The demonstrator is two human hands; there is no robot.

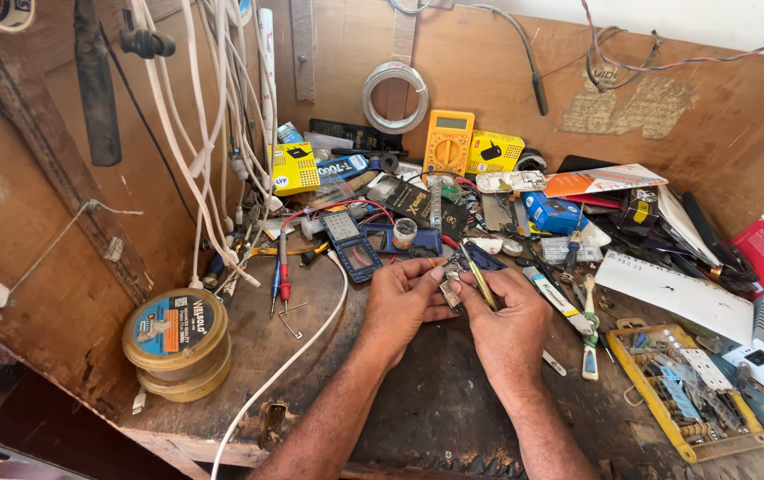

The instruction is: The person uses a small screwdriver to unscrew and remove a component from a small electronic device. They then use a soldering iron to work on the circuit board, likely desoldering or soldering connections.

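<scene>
Metal glinted between the two hands, where a small circuit part [449,289] was pinched over the dark middle of the workbench [435,409]. The left hand [400,302] gripped it from the side with thumb and fingertips, while the right hand [502,324] was closed on a thin yellow-handled tool [480,283], tip laid against the part. By the look of it, fine probing or prying was in hand; the next move called for a steady left grip and light tool pressure. A yellow multimeter [449,142] stood well behind.

Head camera looks steeply down, close over workbench [222,347] (single view).
</scene>
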